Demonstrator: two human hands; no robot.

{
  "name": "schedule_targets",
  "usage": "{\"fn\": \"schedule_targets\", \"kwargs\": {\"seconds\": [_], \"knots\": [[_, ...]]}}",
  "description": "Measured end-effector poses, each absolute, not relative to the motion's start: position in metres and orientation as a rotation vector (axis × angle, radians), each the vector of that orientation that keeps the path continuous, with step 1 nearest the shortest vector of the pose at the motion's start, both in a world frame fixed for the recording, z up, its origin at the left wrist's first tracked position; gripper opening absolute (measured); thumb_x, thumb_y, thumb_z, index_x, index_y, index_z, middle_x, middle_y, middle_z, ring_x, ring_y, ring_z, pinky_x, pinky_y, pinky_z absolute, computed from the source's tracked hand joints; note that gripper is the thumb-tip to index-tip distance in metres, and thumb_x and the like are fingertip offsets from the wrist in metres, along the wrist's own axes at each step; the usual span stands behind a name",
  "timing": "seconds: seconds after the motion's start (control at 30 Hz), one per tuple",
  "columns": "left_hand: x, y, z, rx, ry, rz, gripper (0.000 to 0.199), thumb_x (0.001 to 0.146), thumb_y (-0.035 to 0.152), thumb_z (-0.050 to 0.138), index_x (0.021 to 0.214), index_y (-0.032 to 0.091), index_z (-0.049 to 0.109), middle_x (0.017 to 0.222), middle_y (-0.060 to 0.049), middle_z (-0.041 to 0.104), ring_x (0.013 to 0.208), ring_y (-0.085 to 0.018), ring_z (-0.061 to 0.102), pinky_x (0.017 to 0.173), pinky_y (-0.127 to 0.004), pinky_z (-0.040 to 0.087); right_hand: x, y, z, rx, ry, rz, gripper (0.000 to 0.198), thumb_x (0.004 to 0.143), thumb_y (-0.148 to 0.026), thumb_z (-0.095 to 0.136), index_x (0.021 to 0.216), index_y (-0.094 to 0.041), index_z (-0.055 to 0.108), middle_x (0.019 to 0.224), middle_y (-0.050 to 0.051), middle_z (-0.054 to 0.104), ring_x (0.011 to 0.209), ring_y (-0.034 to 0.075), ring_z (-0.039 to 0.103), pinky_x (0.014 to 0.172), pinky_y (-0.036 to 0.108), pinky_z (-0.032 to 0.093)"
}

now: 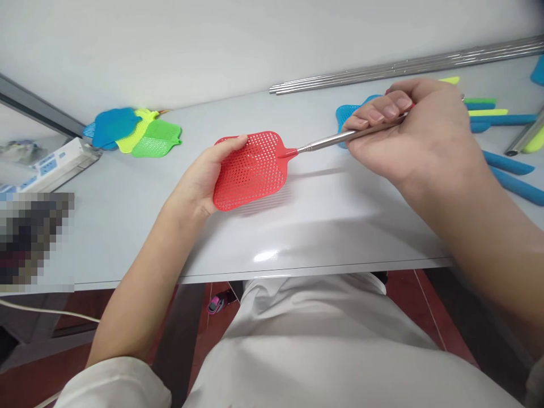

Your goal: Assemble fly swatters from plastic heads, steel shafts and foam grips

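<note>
My left hand (212,175) grips the far left edge of a red perforated fly swatter head (255,170), thumb on top and the other fingers hidden beneath. The neck of the head meets the tip of a thin silver rod (325,141). My right hand (399,124) is closed around that rod, its fingers curled over it. A bit of red shows within the right hand; most of it is hidden. Head and rod are held above the grey-white table (340,238). A blue swatter head (351,113) lies behind the right hand, partly covered by it.
Blue, yellow and green swatter heads (157,139) are piled at the back left. Long metal tubes (382,71) lie along the wall. Several blue handles (510,164) lie at the right. A white power strip (63,161) stands at the left, near a blurred patch.
</note>
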State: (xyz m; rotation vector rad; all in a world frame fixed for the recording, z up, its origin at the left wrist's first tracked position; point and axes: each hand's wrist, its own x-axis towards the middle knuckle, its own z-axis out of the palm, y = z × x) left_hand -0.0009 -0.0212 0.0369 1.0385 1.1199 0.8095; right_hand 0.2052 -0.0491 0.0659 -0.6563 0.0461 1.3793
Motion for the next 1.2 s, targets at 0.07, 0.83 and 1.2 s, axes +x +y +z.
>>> {"fn": "schedule_targets", "kwargs": {"seconds": [0.07, 0.83, 1.2], "knots": [[-0.002, -0.021, 0.036, 1.054, 1.121, 0.801, 0.018, 0.073, 0.033, 0.055, 0.085, 0.022, 0.062, 0.103, -0.002, 0.064, 0.098, -0.022, 0.058, 0.072, -0.026, 0.054, 0.205, -0.049, 0.066, -0.661, 0.037, 1.370, 0.022, 0.065, -0.011, 0.030, 0.057, -0.020, 0.011, 0.041, -0.006, 0.015, 0.035, 0.006, 0.019, 0.031, 0.019, 0.022], [0.002, -0.024, 0.037, 0.940, 1.166, 0.647, 0.023, 0.073, 0.033, 0.057, 0.087, 0.015, 0.062, 0.089, -0.007, 0.068, 0.080, -0.020, 0.065, 0.066, -0.027, 0.056, 0.188, -0.059, 0.055, -0.531, -0.174, 1.166, 0.036, 0.078, -0.023, 0.035, 0.059, -0.018, 0.005, 0.044, -0.006, 0.009, 0.035, 0.006, 0.014, 0.037, 0.022, 0.015], [0.006, -0.025, 0.026, 0.905, 1.131, 0.617, 0.019, 0.073, 0.029, 0.057, 0.085, 0.017, 0.065, 0.084, -0.004, 0.070, 0.081, -0.021, 0.065, 0.069, -0.025, 0.056, 0.189, -0.056, 0.050, -0.428, -0.276, 1.115, 0.046, 0.080, -0.026, 0.040, 0.056, -0.018, 0.002, 0.041, -0.007, 0.003, 0.033, 0.004, 0.005, 0.037, 0.022, 0.005]]}}
